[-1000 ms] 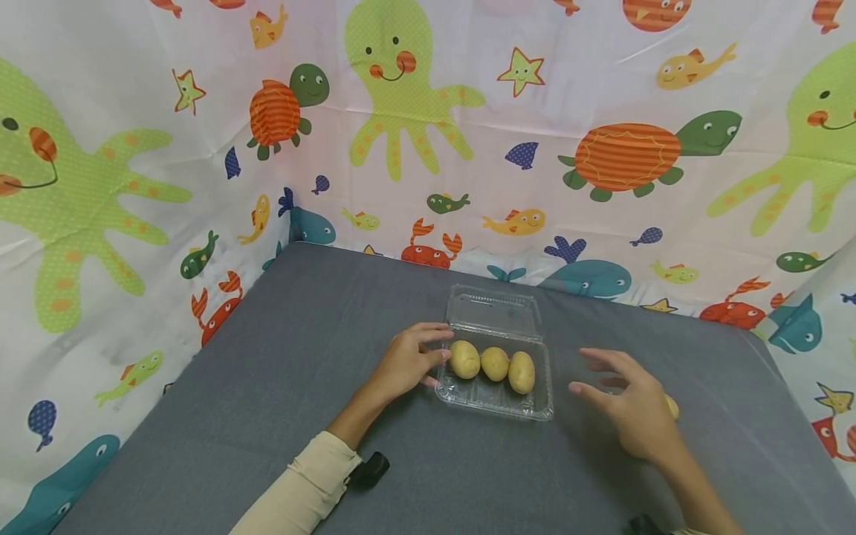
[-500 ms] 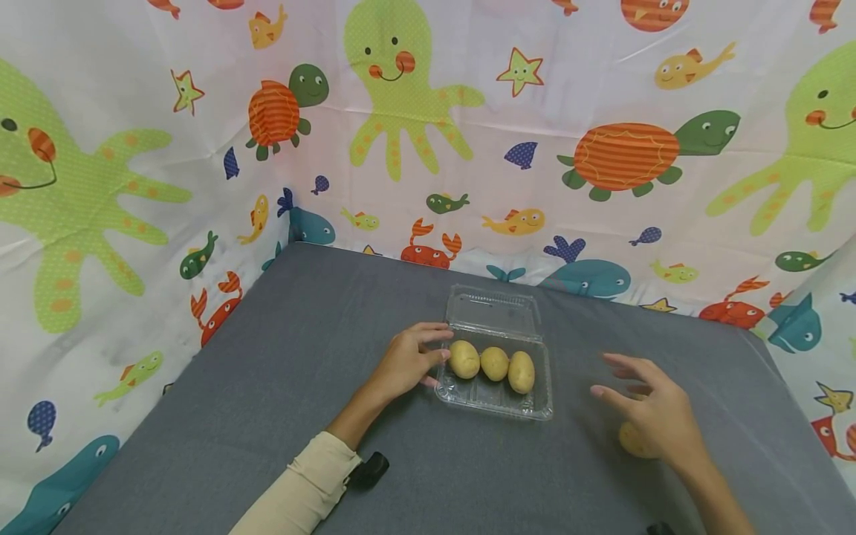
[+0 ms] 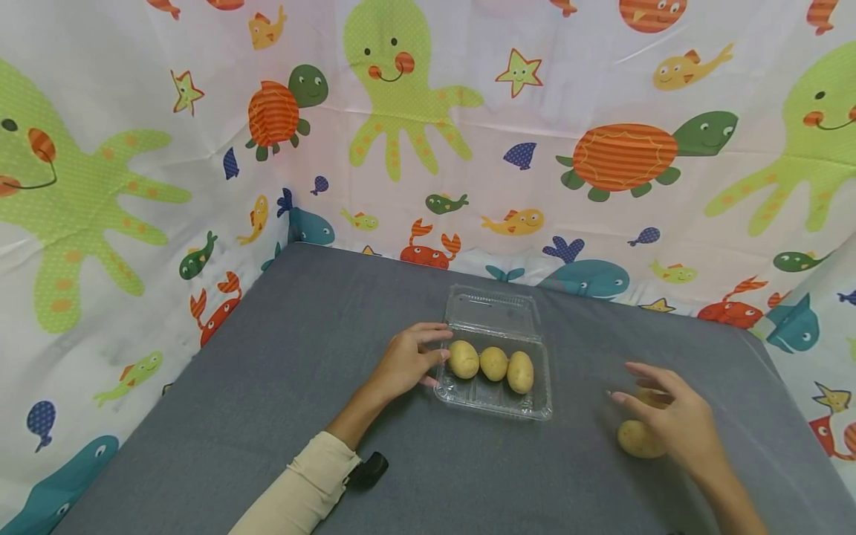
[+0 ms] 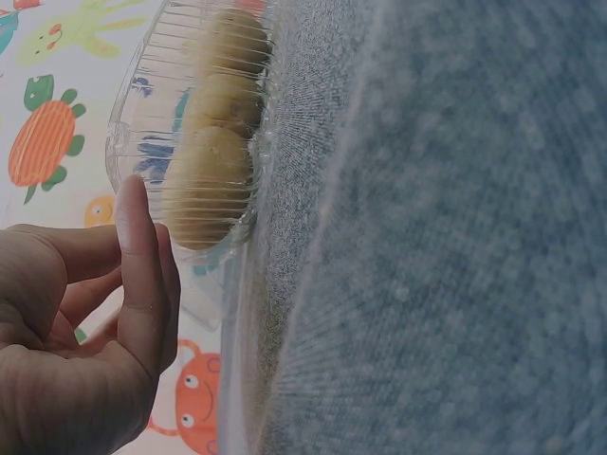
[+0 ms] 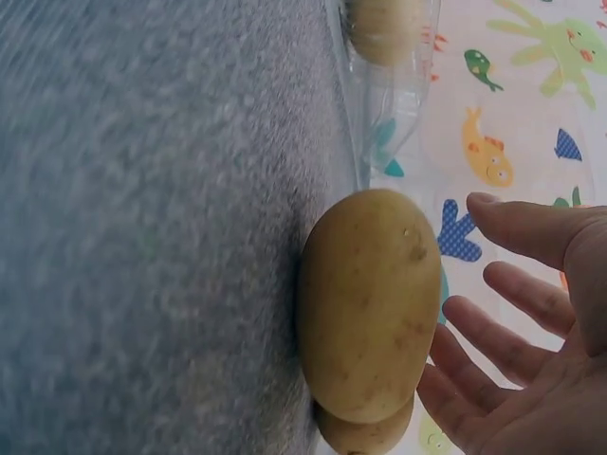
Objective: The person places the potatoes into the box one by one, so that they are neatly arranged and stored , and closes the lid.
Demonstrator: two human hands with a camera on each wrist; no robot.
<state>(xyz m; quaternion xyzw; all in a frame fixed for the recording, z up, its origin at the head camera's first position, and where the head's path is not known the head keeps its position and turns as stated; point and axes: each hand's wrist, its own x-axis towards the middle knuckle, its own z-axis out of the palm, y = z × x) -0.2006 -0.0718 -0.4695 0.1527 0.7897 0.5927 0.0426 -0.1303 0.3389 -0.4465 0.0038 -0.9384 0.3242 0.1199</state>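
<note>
Shifting rightward and lower since the earlier frames, the right hand point(image 3: 685, 423) is hovering at the head view's lower right, fingers loosely spread and holding nothing, just beside a loose potato point(image 3: 638, 440); whether any fingertip is touching it is hard to tell. Another potato point(image 5: 363, 437) is lying behind that one, low in the right wrist view. Near the head view's centre, the left hand point(image 3: 404, 364) is resting half-spread, relaxed fingers at the left edge of a clear container point(image 3: 491, 406), where three potatoes point(image 3: 493, 364) are sitting in a row. Beyond, its raised lid point(image 3: 495, 308) is tipping back, and a sea-animal curtain point(image 3: 575, 82) is hanging across the top.
</note>
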